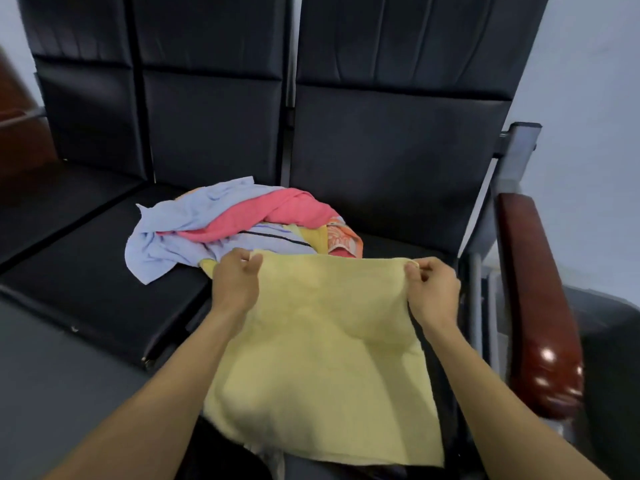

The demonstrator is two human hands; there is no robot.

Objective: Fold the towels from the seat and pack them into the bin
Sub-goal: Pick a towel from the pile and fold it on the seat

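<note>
A yellow towel (322,341) hangs spread out nearest the camera, its lower edge draping down toward the bottom of the view and its top edge stretched level between two hands. The left hand (235,282) pinches the top left corner between thumb and curled fingers; the right hand (431,289) pinches the top right corner the same way. Both forearms reach in from below.

Just beyond the towel's top edge, a heap of towels (239,226) lies on the black seat (86,271): a pale blue one spread to the left, a pink one twisted across the top, and an orange patterned piece at the right side. More yellow shows under the heap, though it is hard to say whether that is a separate towel.

To the right stands a glossy reddish-brown armrest (540,306). Behind the heap rise the black padded seat backs (391,140), with a pale wall (595,98) beyond on the right.
</note>
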